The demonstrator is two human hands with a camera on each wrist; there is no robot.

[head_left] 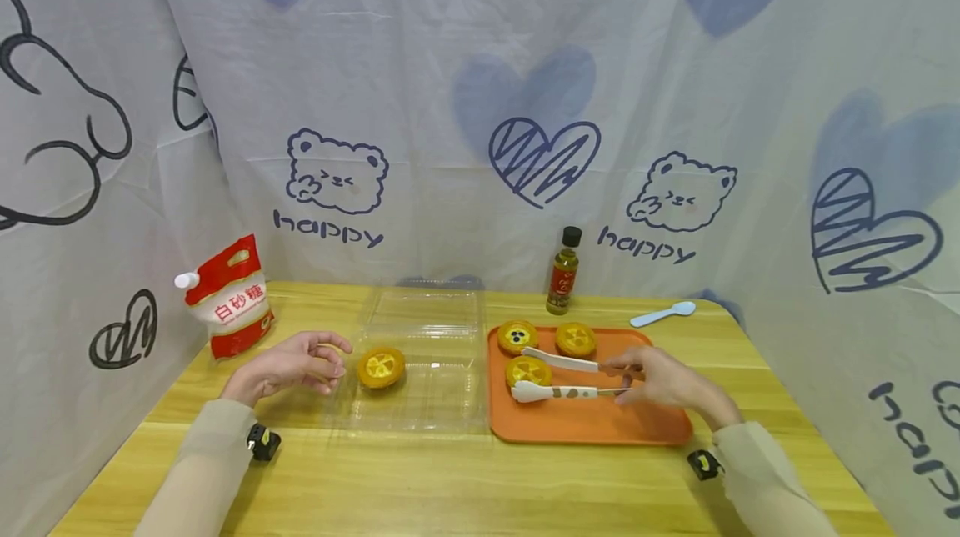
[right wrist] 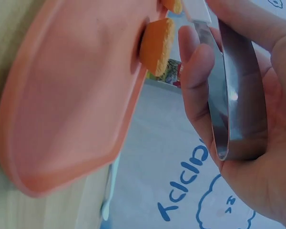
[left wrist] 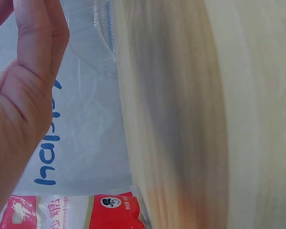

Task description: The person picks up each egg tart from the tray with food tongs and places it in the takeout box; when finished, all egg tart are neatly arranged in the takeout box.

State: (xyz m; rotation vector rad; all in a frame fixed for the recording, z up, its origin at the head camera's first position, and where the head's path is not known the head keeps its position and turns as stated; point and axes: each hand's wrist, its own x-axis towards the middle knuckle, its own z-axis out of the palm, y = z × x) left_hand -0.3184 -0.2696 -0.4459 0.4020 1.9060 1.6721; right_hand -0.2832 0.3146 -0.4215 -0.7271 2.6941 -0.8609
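Note:
My right hand point(head_left: 662, 380) grips metal tongs point(right wrist: 245, 95) with white tips, whose two arms are spread around a yellow-topped tart point(head_left: 528, 370) on the orange tray point(head_left: 600, 429). Two more tarts, one with dark dots point(head_left: 517, 337) and one plain yellow point(head_left: 576, 339), sit at the tray's back. My left hand point(head_left: 296, 363) hovers with loosely bent fingers at the left side of a clear plastic box point(head_left: 442, 404), holding nothing. Inside the box, near its left side, lies one tart point(head_left: 381, 368). The box's lid stands open behind it.
A red and white bag point(head_left: 234, 299) with a white cap stands at the back left, also visible in the left wrist view. Behind the tray stands a small bottle point(head_left: 562, 274) with a black cap. A pale spoon point(head_left: 663, 314) lies at the back right.

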